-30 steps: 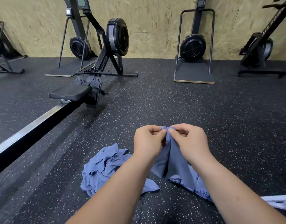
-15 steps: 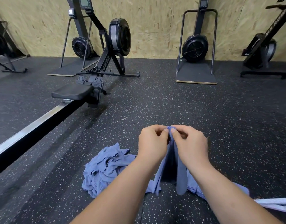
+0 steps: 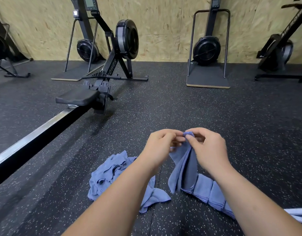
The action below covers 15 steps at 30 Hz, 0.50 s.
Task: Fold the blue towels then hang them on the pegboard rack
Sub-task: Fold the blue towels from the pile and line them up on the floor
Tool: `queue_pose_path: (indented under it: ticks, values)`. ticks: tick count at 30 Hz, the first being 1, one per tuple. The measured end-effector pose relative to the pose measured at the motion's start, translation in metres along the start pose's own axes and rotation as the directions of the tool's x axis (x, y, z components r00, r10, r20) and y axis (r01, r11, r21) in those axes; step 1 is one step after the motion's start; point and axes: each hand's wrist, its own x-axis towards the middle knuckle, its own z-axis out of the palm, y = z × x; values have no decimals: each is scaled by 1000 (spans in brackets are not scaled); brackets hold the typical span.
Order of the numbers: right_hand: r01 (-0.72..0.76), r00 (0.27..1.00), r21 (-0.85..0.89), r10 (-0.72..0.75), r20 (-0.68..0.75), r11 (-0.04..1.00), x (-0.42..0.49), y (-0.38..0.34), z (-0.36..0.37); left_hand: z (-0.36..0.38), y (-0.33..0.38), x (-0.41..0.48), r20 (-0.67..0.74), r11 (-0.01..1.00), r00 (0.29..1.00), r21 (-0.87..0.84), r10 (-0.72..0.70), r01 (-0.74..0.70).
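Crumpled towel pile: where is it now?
Head view, lower left of centre: the crumpled pile lies on the floor, partly behind the left forearm, left of the towel that the right hand pinches.

- One wide-angle view only, worn on the person's head, facing forward and down.
- Nearest the lens: left hand [image 3: 161, 147] and right hand [image 3: 208, 150] with the blue towel [image 3: 184, 167], low centre.
- Beyond, the speckled floor [image 3: 215, 116] runs to the chipboard wall [image 3: 164, 31] at top.

Floor layout
I log crumpled towels [image 3: 119, 174] left of held towel [image 3: 183, 167], folded stack [image 3: 206, 191] right, rowing machine [image 3: 112, 65] behind them.
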Motion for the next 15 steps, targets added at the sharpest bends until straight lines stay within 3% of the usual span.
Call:
queue_pose_path:
  ticks: [2, 4, 6, 11, 15]
  values:
    - [-4, 1000, 18, 4, 9, 1000, 4, 3, -5, -10, -10, 8, -54, 968, 994, 237, 100, -85]
    - [-3, 1000, 77, 1, 23, 997, 7, 4, -11, -20, -20, 12, -40, 789, 977, 596, 211, -146]
    - [10, 1000, 125, -13, 27, 992, 10, 4, -16, -26, -28, 14, 9, 597, 977, 791, 215, -138]
    - [12, 1000, 189, -8, -20, 982, 17, 5, -22, -32, -36, 15, 64, 376, 989, 920, 133, -110]
    - [18, 997, -4, -18, -76, 1000, 19, 14, -31, -39, -27, 16, 30, 301, 950, 945, 309, -128]
